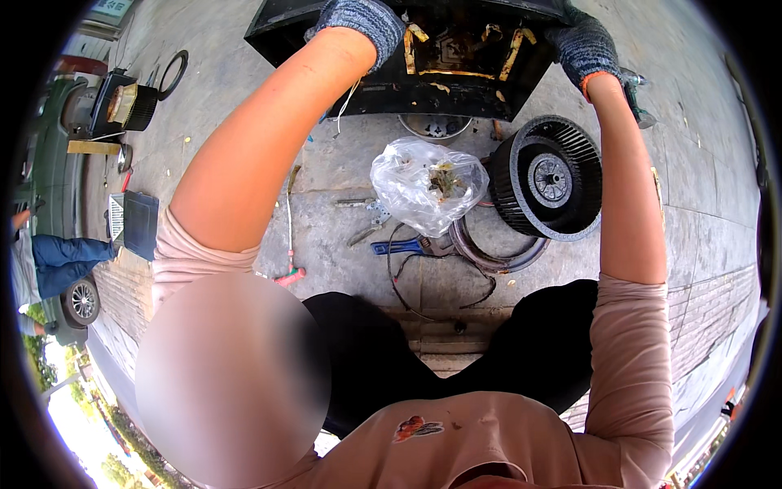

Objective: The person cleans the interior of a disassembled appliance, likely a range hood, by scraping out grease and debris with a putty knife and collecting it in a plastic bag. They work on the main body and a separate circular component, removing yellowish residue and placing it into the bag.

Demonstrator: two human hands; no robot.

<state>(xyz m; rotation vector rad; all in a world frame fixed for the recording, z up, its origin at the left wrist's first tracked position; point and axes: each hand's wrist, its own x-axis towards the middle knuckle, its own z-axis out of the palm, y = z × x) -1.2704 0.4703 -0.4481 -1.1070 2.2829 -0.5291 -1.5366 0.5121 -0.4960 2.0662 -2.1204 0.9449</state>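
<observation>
gloved left hand (358, 24) and gloved right hand (586, 50) seem to steady the black housing (444, 59) from its left part and its right end; the fingers are mostly hidden, so i can't tell how far either hand is closed on it. the housing is at the far side of the work area, its grimy inside in view, with yellowish strips (511, 55) clinging there. its near edge partly hides a metal bowl (437, 127).

to handle it well, i'd share the load evenly, keep palms off the thin rims, and turn it slowly so loose flakes don't scatter. the near side calls for care too: a clear plastic bag (428, 183), a fan wheel (547, 179) to its right, and a blue-handled wrench (399, 246) lie there, easy to knock.
</observation>
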